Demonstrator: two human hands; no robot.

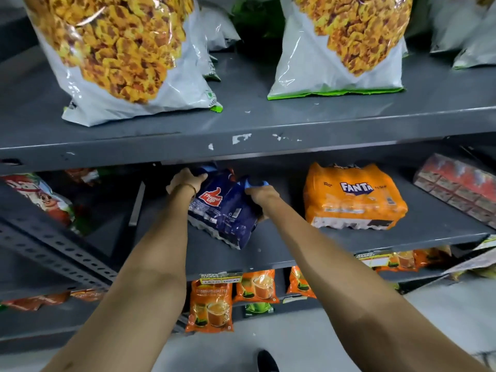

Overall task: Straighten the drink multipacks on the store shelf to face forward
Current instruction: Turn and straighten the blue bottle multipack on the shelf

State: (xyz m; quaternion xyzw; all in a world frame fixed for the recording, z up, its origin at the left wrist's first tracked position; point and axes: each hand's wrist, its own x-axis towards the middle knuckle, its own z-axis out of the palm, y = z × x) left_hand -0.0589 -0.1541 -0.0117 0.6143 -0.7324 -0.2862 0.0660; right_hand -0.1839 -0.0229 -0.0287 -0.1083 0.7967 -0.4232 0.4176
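Observation:
A dark blue Thums Up multipack (224, 210) lies on the middle grey shelf (273, 253), turned at an angle with one corner toward the front edge. My left hand (185, 181) grips its upper left end. My right hand (261, 193) grips its upper right side, fingers curled over the wrap. An orange Fanta multipack (351, 196) stands to the right on the same shelf, label facing forward, apart from both hands.
A red carton pack (461, 186) sits at the shelf's far right. Large snack bags (120, 55) (346, 47) stand on the shelf above. Orange tea pouches (210, 304) hang below. A perforated upright (61, 253) runs at the left, with a colourful bag (45, 200) behind it.

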